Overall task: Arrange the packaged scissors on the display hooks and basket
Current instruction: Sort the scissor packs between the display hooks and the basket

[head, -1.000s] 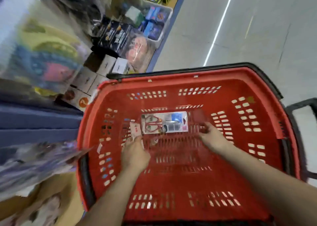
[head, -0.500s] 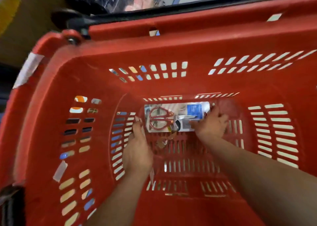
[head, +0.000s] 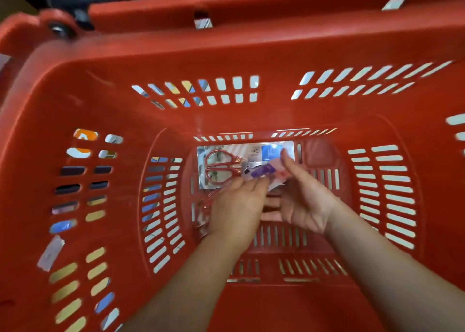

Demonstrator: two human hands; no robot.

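Observation:
I am looking down into a red plastic basket [head: 120, 110]. On its floor by the far wall lies a clear packaged pair of scissors [head: 221, 166] with red handles and a blue label. Just above that pack, my left hand [head: 236, 205] pinches a small packet with a purple label [head: 263, 172] at its fingertips. My right hand [head: 305, 200] is beside it, palm turned left and fingers straight. Its thumb touches the packet's pink right end. Some red and clear bits lie blurred under my left hand.
Slotted red walls rise on all sides of the basket. A dark handle pivot [head: 59, 28] sits at the top left rim. Strips of tape [head: 50, 252] stick to the left wall. Coloured goods show through the slots on the left.
The camera has dropped closer into the basket. My left hand carried the small packet rightward over the scissors pack. My right hand left the pack's right edge and turned palm-in to meet it.

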